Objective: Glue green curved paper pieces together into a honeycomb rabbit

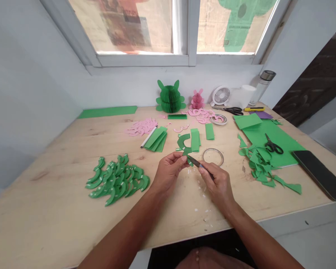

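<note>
My left hand (170, 170) is closed, pinching a green curved paper cutout (184, 142) with small white patches on it. A slim dark tool (195, 161) is gripped in my right hand (217, 185), its tip touching the paper by my left fingertips; whether it is a knife or tweezers I cannot tell. To the left lies a heap of green curved paper pieces (117, 179) with white patches. Just beyond my right hand, a thin tape ring (212, 157) rests on the table. Small white scraps (197, 210) are scattered below my hands.
Green paper scraps (261, 164), scissors (273, 145) and a phone (320, 173) lie on the right. Folded green papers (156, 139) and pink cutouts (142, 127) are farther back. Green (170, 98) and pink (197, 100) paper figures stand by the wall, near a small fan (221, 95).
</note>
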`<state>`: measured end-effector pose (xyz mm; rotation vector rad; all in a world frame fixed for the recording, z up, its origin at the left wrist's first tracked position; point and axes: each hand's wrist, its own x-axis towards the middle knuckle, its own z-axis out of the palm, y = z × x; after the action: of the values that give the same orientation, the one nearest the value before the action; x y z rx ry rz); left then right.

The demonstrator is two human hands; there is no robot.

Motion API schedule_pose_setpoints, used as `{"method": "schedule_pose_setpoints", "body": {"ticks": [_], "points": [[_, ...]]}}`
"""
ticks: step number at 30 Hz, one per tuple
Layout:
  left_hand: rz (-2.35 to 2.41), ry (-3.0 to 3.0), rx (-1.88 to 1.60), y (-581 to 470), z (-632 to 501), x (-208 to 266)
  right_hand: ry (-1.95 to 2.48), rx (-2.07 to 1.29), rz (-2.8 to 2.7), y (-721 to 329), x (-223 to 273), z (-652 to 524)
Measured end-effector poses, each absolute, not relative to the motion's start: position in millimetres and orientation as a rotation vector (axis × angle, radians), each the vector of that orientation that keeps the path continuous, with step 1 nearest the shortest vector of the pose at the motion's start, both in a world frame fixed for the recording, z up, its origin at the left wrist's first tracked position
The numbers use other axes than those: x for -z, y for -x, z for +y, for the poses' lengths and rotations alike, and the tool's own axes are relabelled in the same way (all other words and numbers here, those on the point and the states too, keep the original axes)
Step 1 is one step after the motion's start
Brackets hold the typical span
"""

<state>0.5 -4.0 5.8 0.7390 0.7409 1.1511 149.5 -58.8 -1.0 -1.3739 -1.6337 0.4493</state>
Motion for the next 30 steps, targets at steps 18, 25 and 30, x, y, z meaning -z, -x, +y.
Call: {"method": "schedule_pose_setpoints", "body": {"ticks": [18, 25, 30], "points": [[0.704, -0.679, -1.148, -1.8, -6.5, -9.8, 1.375, -0.411, -1.639, -149.1, 1.1, -59.9], [0.692, -0.670, -1.132, -1.5, -6.3, -9.6, 1.346, -0.420, -1.608, -148.5, 1.5, -59.0], [0.705, -0.656, -1.122, -0.7, -5.2, -7.4, 1.346, -0.458, -1.600, -148.1, 0.1, -58.7]]}}
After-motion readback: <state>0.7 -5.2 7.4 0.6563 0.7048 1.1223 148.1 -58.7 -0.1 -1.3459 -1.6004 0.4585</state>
